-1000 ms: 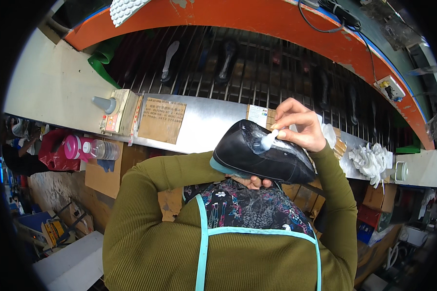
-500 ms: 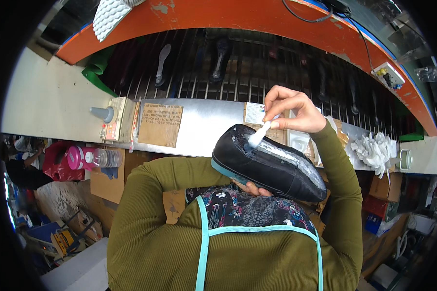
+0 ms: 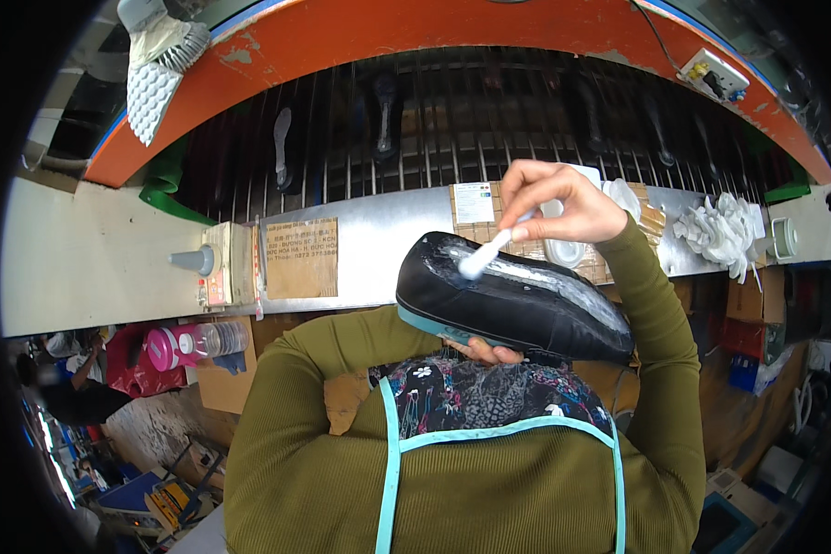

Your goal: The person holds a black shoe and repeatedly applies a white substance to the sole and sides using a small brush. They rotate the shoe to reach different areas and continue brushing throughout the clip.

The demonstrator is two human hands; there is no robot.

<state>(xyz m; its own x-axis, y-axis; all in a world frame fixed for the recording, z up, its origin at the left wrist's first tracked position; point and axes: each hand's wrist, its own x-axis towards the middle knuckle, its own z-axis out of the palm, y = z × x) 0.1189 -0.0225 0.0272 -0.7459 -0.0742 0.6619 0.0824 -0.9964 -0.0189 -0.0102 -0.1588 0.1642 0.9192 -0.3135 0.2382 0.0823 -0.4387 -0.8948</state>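
Observation:
A black shoe upper (image 3: 526, 319) is stretched over a teal shoe last (image 3: 431, 325), its bottom turned up and streaked with a whitish coating. My left hand (image 3: 485, 351) is closed on it from below, and only some fingers show at its near edge. Between the fingertips and thumb of my right hand (image 3: 568, 208) is the handle of a small white brush (image 3: 487, 254). The brush's head touches the shoe's bottom, close to the edge at its left end.
Beyond the metal bench (image 3: 388, 217), dark soles (image 3: 384, 115) lie on a rod conveyor under an orange frame (image 3: 342, 57). A cardboard piece (image 3: 302, 258) and grey cone (image 3: 190, 259) are left, crumpled white gloves (image 3: 718, 231) right. A pink-lidded bottle (image 3: 214, 339) is lower left.
The view has shifted a little. The shoe has tilted slightly, and the brush has moved a short way left, still against the shoe's bottom. Both hands keep their holds.

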